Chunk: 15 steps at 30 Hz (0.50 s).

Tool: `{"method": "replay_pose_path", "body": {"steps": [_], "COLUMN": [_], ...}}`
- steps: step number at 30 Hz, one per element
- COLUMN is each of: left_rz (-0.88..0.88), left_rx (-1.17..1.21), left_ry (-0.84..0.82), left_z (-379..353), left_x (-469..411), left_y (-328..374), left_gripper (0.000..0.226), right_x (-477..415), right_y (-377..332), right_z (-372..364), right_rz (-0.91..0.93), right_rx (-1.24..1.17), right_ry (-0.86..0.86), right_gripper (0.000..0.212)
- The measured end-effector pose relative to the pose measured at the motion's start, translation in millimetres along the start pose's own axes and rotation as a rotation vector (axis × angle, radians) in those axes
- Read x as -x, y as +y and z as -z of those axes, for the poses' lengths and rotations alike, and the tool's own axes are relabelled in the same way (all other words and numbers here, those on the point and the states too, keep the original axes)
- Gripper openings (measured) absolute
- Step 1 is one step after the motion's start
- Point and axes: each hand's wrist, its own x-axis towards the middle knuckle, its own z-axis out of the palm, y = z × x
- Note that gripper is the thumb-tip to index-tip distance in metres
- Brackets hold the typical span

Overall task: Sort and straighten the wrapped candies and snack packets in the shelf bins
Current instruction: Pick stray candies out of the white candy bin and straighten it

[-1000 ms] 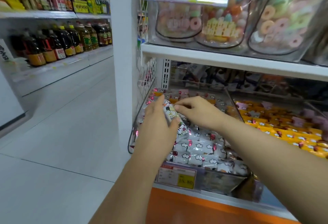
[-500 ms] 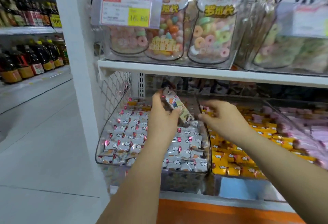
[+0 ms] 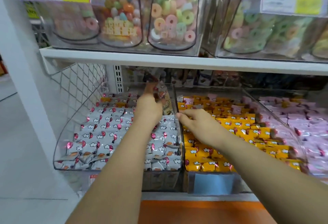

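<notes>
Left hand point(image 3: 149, 107) grips stray packet point(image 3: 166, 102), raised over back right corner of grey bin point(image 3: 60, 145). Right hand point(image 3: 197, 126) palm-down at left edge of yellow bin point(image 3: 213, 88); fingers curled, grasp indeterminate. Judgement: lift packet clear of bin wall before carrying; avoid disturbing aligned rows.

Three bins are sitting side by side under the upper shelf point(image 3: 159, 60): the left bin point(image 3: 71, 126), the middle bin point(image 3: 188, 179) at its 3 o'clock, and the right bin point(image 3: 317, 175) beyond that. Candy pouches point(image 3: 172, 19) are standing on the shelf at 12 o'clock. The left grip point(image 3: 149, 108) is holding a snack packet point(image 3: 166, 103) over the left bin's back. The right grip point(image 3: 197, 126) is lying at its 4 o'clock, over the middle bin.
</notes>
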Motion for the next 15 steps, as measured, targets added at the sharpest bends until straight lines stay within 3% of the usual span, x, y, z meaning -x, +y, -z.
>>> {"method": "replay_pose_path", "body": {"steps": [6, 9, 12, 15], "left_rz": [-0.155, -0.222, -0.369, -0.471], "left_rx": [-0.518, -0.543, -0.495, -0.724], "left_ry": [-0.355, -0.345, -0.252, -0.325], "left_z": [0.8, 8.3, 15.1, 14.3], "left_x": [-11.8, -16.3, -15.7, -12.7], "left_y": [-2.2, -3.0, -4.4, -15.5], "left_gripper": [0.057, 0.057, 0.042, 0.037], "right_x": [-7.5, -7.3, -5.7, -5.9], "right_y": [9.3, 11.5, 8.3, 10.5], "right_z": [-2.9, -3.8, -2.4, -3.9], "right_rz": [-0.001, 0.008, -0.003, 0.012], "right_rx": [-0.05, -0.061, -0.061, -0.072], "right_ry": [-0.042, -0.047, -0.031, -0.031], "right_gripper": [0.035, 0.039, 0.041, 0.039]}}
